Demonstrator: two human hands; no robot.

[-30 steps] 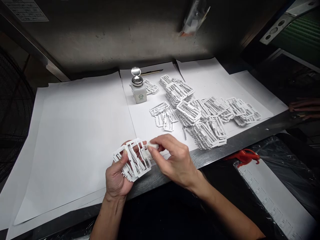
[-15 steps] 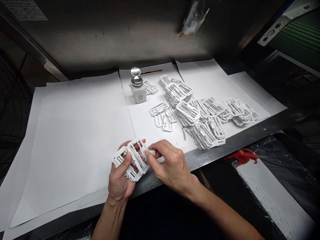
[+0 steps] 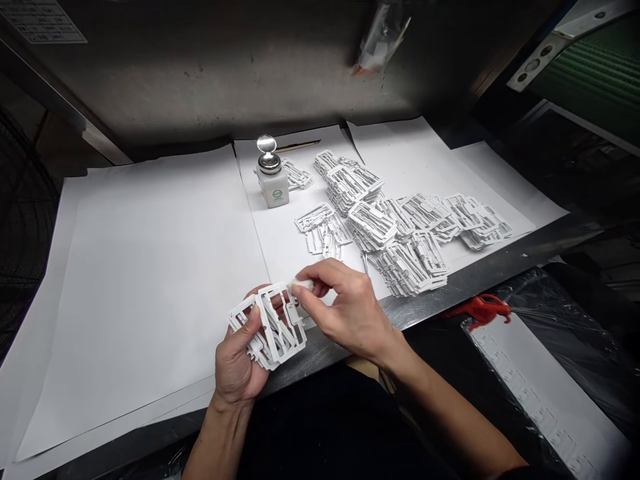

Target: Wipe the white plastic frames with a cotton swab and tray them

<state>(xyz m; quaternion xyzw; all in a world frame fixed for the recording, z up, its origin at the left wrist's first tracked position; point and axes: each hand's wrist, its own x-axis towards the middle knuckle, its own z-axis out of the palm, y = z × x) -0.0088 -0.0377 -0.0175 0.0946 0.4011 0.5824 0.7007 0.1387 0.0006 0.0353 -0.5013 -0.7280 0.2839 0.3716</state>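
My left hand point(image 3: 239, 363) grips a fanned stack of thin white plastic frames point(image 3: 283, 323) near the table's front edge, its thumb pressed on top. My right hand point(image 3: 345, 307) pinches a small white wad point(image 3: 304, 285) between thumb and fingers. The wad is at the upper right corner of the top frame. Beyond my hands, several piles of similar white frames point(image 3: 410, 263) lie on white paper, with a looser group point(image 3: 323, 227) to their left. A square bottle point(image 3: 274, 190) with its metal lid raised stands behind.
White paper sheets point(image 3: 150, 267) cover the metal table. A dark, thin tool point(image 3: 300, 145) lies behind the bottle. Red-handled tool point(image 3: 483, 310) and a white strip point(image 3: 540, 393) are at the lower right. A plastic bag point(image 3: 380, 40) hangs on the back wall.
My right hand and the wad have moved up to the top frame's upper corner. The top frame has turned a little in my left hand. The view has shifted slightly.
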